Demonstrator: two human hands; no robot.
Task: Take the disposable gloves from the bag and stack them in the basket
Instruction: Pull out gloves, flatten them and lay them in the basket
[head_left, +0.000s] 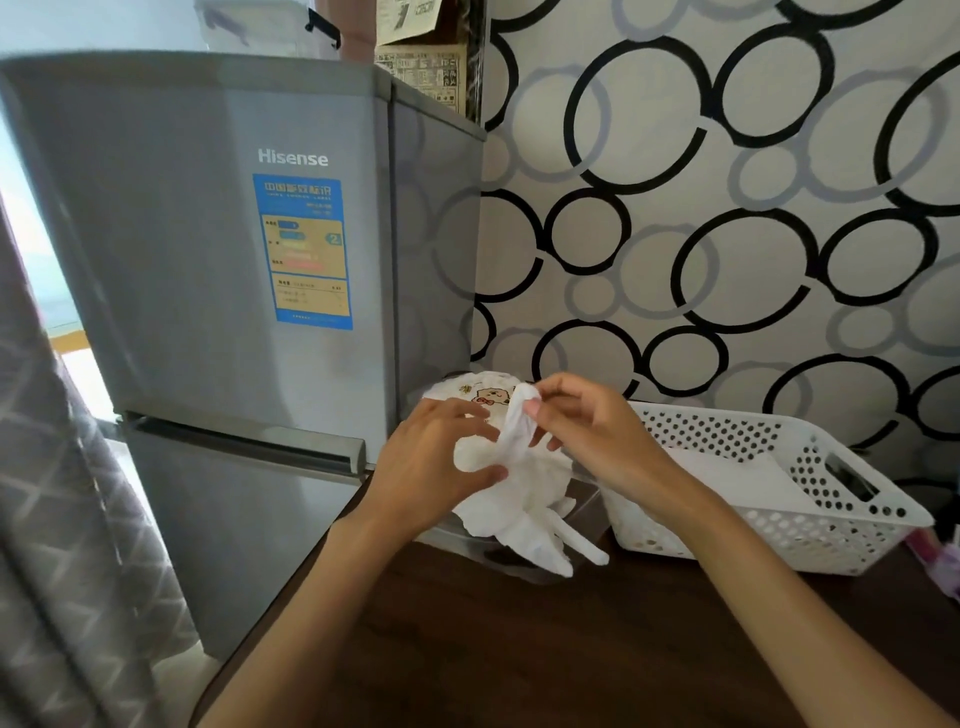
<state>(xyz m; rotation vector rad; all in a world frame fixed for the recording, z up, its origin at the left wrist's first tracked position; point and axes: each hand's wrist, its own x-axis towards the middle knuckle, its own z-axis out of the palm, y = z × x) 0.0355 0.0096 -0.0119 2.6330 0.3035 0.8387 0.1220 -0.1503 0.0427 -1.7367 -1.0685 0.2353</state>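
Dark wooden desk (519, 649) in the lower half of the frame, with a grey refrigerator (234, 260) at left and ring-patterned wallpaper (727, 208) behind.

At centre, the fingers (535, 408) of the right hand (592, 431) pinch the upper end of a thin white disposable glove (514, 431). The left hand (431, 457) curls its fingers round the crumpled white bag (498, 499), which bears a cartoon print near its top; thumb and forefinger close on the bag just left of the glove.

The glove's long axis runs roughly vertically, from the right fingertips down into the bag's mouth. Loose glove fingers hang from the bundle's lower edge, above the desk. Whether these belong to the pinched glove or to others cannot be told.

The white perforated basket (831, 525) stands on the desk to the right of both hands, touching neither. A flat white layer, probably gloves already stacked, lies on its floor. The right hand is the nearer to the basket.

Judged step: drawing one glove free of the bag. The coming move likely calls for an upward pull along the glove's axis, then a carry rightward over the basket's near rim. Neighbouring gloves may cling and trail out with it.
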